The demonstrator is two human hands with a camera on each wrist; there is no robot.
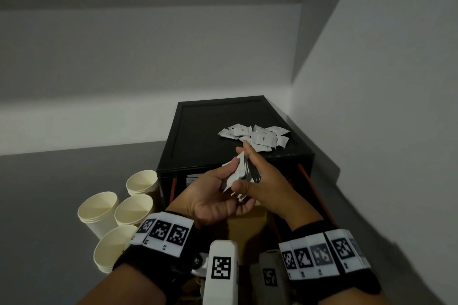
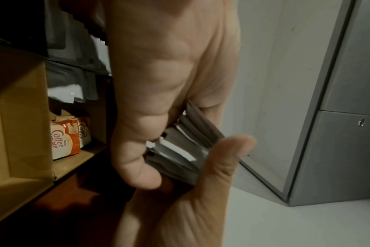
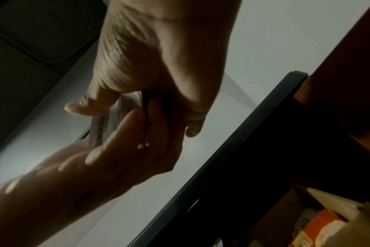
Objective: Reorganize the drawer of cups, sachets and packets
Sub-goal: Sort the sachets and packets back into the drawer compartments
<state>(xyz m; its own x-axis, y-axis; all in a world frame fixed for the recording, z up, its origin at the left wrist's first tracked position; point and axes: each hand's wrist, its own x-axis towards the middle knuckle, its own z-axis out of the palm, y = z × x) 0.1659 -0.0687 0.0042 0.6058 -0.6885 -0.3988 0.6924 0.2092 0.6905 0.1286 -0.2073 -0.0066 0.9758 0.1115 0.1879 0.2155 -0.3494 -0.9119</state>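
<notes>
In the head view both hands meet over the open drawer (image 1: 250,220), in front of the black cabinet (image 1: 210,131). Together they hold a fanned bundle of white sachets (image 1: 239,174). My left hand (image 1: 210,195) cups the bundle from below with its thumb on top. My right hand (image 1: 260,173) grips it from the right. In the left wrist view the right hand's fingers curl round the sachets (image 2: 180,147), with the left thumb (image 2: 228,158) beside them. A loose pile of sachets (image 1: 257,136) lies on the cabinet top. Coffee creamer packets (image 2: 66,142) stand inside the drawer.
Several stacks of paper cups (image 1: 99,210) stand on the grey floor left of the cabinet. White walls close in behind and on the right. An orange drawer rail (image 1: 313,188) runs along the right side. A tan divider (image 2: 21,117) sits in the drawer.
</notes>
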